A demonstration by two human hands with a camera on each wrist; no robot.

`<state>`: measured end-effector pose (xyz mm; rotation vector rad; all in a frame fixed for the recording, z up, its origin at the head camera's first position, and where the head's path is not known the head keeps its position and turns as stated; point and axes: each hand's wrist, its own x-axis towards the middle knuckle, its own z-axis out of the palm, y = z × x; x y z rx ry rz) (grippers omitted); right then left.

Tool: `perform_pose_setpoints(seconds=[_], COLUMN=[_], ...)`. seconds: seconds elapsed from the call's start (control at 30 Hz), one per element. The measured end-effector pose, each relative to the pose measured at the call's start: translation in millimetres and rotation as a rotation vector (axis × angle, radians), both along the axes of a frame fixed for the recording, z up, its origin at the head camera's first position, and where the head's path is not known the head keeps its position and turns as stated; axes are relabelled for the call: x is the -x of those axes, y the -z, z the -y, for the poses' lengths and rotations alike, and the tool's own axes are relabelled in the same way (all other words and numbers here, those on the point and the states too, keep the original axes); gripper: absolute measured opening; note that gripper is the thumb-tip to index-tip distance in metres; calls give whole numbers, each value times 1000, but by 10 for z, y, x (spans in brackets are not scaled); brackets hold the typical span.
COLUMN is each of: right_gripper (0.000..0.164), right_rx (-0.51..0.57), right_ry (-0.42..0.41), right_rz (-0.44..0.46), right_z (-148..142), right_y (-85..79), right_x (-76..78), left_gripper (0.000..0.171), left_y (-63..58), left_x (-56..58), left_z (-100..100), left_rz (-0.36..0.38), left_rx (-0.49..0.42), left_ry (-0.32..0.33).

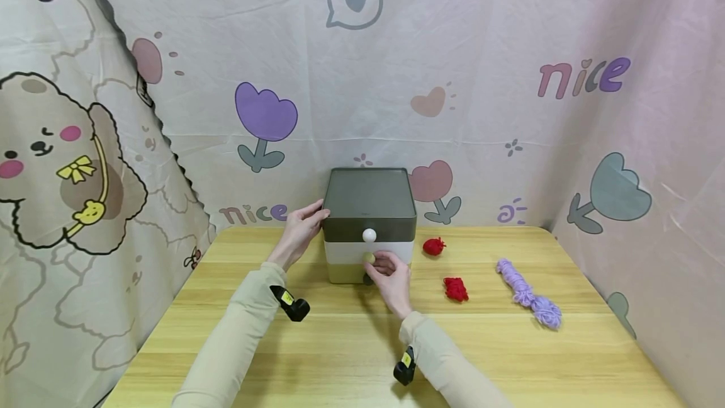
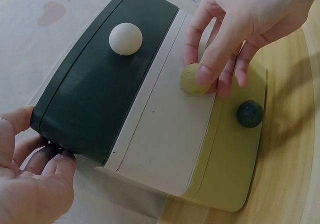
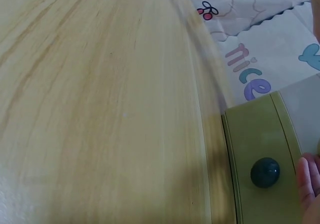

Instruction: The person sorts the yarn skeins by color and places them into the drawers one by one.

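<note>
A small three-tier drawer box [image 1: 370, 194] stands at the table's back, its drawers pushed in. The dark green top tier carries a white knob [image 2: 125, 39]; the white middle drawer [image 2: 162, 119] has a yellow-green knob [image 2: 190, 79]. On the olive bottom drawer [image 3: 255, 129] is a dark green knob [image 3: 265, 172]. My right hand [image 1: 391, 276] pinches the yellow-green knob between thumb and fingers. With extended fingertips, my left hand [image 1: 301, 232] touches the box's upper left side and corner. Only a few right-hand fingers [image 3: 306, 179] show at the right wrist view's edge.
Right of the box lie two small red yarn bundles, one farther back [image 1: 433, 246] and one nearer [image 1: 455, 289]. Beyond them is a twisted lilac yarn skein [image 1: 529, 294]. A printed cloth [image 1: 362, 80] hangs behind the wooden table [image 1: 340, 345] and along its sides.
</note>
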<state>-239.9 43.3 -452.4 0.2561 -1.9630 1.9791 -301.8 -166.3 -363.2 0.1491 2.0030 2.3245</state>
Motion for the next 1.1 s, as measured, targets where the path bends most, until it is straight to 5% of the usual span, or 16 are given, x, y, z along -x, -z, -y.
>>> perform_pose_setpoints(seconds=[0.8,1.1], right_gripper=[24,23], right_rx=[-7,12], right_ry=[-58,-72], right_rz=[27,47], right_z=[-48,-82], right_y=[0,310], right_x=[-76,15], left_gripper=[57,58], left_y=[9,4], left_x=[8,9], left_z=[2,-2], left_rz=[4,10], left_rx=[6,18], left_ry=[-8,-8])
